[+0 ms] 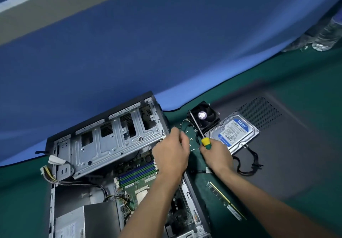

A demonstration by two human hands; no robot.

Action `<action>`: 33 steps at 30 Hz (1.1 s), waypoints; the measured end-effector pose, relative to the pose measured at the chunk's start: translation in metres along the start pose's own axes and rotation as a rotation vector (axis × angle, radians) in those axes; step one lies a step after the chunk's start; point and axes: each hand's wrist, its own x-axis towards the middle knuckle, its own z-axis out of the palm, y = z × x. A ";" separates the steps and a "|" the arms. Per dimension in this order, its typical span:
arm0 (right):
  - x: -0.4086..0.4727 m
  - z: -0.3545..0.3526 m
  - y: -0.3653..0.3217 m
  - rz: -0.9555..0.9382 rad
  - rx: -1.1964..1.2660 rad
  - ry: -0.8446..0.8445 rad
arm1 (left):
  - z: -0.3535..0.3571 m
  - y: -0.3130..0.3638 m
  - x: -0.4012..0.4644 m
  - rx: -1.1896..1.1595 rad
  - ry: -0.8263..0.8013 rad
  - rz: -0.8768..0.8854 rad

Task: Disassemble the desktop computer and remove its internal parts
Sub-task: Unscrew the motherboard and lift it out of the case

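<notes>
The open desktop case (pixel 103 145) lies on the green table with its drive cage, motherboard (pixel 137 176) and power supply (pixel 74 223) showing. My left hand (pixel 172 152) hovers over the case's right edge with its fingertips bunched together; whatever lies between them is hidden. My right hand (pixel 216 156) grips a yellow-and-green screwdriver (pixel 205 141), and the shaft points up and left across the removed cooler fan (pixel 203 115). Several loose screws (pixel 190 145) lie on the mat between my hands.
A blue-labelled hard drive (pixel 234 131) lies right of the fan, resting on the grey side panel (pixel 286 136). Black cables (pixel 248 163) trail below the drive. A RAM stick (pixel 224 200) lies near my right forearm. Water bottles (pixel 325 34) stand at the far right.
</notes>
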 end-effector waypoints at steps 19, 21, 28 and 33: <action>0.018 0.015 -0.014 -0.067 -0.368 -0.057 | 0.012 -0.006 -0.001 -0.103 0.028 -0.090; 0.015 0.008 -0.012 -0.062 -0.252 -0.082 | 0.011 -0.005 -0.001 -0.108 0.051 -0.080; -0.007 -0.010 0.000 -0.222 -0.588 -0.156 | 0.011 -0.004 -0.002 -0.108 0.030 -0.113; -0.019 0.001 0.009 -0.259 -0.808 -0.219 | 0.009 -0.004 -0.004 -0.116 0.004 -0.132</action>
